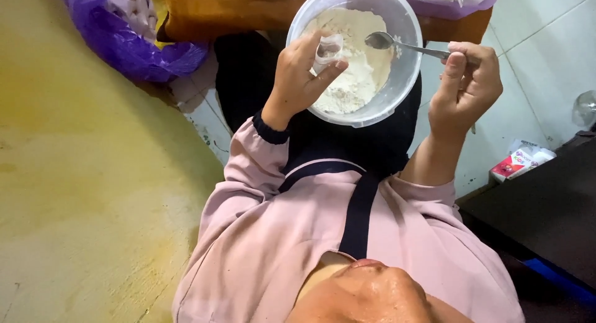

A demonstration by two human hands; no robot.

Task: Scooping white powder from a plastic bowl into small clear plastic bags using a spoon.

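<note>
A clear plastic bowl (397,87) of white flour rests on my lap, at the top middle of the head view. My left hand (301,78) reaches over the bowl's near rim and pinches a small clear plastic bag (328,50) above the flour. My right hand (465,87) grips the handle of a metal spoon (388,42), whose bowl hovers over the flour inside the bowl. I wear a pink top with dark trim.
A purple plastic bag (124,34) lies at top left beside an orange-brown wooden surface (217,13). A yellow wall (81,186) fills the left. White floor tiles (546,44), a small red-and-white packet (518,161) and a dark table (546,211) are on the right.
</note>
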